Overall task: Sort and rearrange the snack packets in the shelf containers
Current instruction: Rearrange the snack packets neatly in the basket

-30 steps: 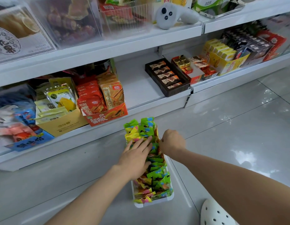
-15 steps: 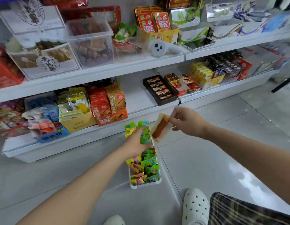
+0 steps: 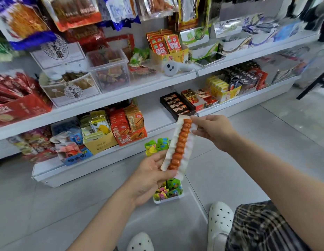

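Observation:
A long clear packet with a row of orange-red sausage pieces (image 3: 181,142) hangs slanted in the air in front of the bottom shelf. My right hand (image 3: 212,131) pinches its top end. My left hand (image 3: 150,174) holds its lower end between thumb and fingers. Below both hands a white tray (image 3: 168,199) of small green, yellow and pink packets (image 3: 168,189) stands on the floor, largely hidden by my left hand and the long packet.
The white shelf unit (image 3: 121,95) carries clear bins (image 3: 110,69), an orange snack box (image 3: 130,129), a dark tray of bars (image 3: 175,105) and a white controller (image 3: 172,68). Bags hang above. My white clogs (image 3: 221,220) rest on the grey tiles.
My right hand pulled the long sausage packet up out of the floor tray, and my left hand left the small packets and took its lower end. The view tilted up.

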Tool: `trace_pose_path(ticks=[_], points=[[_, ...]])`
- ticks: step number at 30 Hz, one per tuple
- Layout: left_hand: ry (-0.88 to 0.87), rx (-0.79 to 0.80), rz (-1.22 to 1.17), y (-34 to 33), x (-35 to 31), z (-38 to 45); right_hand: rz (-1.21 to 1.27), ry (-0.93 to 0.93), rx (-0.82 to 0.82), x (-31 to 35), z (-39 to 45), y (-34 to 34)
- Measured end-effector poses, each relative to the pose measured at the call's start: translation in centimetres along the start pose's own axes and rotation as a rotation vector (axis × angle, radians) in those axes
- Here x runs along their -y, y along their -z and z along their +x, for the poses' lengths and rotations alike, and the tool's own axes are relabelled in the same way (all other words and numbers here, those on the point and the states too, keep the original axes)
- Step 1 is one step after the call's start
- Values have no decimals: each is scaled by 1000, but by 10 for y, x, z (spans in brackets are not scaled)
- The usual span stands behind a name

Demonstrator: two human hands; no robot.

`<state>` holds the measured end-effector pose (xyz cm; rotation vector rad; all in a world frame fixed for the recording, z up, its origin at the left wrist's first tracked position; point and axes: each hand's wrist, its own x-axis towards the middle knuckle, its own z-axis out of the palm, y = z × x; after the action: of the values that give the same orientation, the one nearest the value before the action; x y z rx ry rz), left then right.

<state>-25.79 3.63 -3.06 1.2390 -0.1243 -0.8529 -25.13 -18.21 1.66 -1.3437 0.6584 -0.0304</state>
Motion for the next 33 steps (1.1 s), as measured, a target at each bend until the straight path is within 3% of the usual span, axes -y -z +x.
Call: trace_pose_path(ticks=[5, 10, 14, 17, 19, 21, 25, 27, 33], points=[[67, 83, -150, -4, 2, -3, 58, -13, -14, -1, -2, 3], [162, 222, -516, -8, -3, -5, 69, 20, -45, -1, 3, 3], [332, 75, -623, -7, -5, 1, 137, 23, -5, -1, 4, 1], [337, 42, -673, -6, -5, 2, 201, 9, 117, -3, 4, -3], [261, -24, -574, -6, -4, 2, 302, -41, 234, -4, 5, -6], [140, -119, -305, -8, 1, 4, 383, -91, 307, -5, 5, -10], [-103, -313, 231, -12, 9, 3, 252, -50, 331, -10, 6, -16], [-180, -335, 311, -11, 8, 2, 233, -38, 289, -12, 9, -15], [-180, -376, 229, -3, 8, 7, 192, -23, 70, -9, 14, 1]])
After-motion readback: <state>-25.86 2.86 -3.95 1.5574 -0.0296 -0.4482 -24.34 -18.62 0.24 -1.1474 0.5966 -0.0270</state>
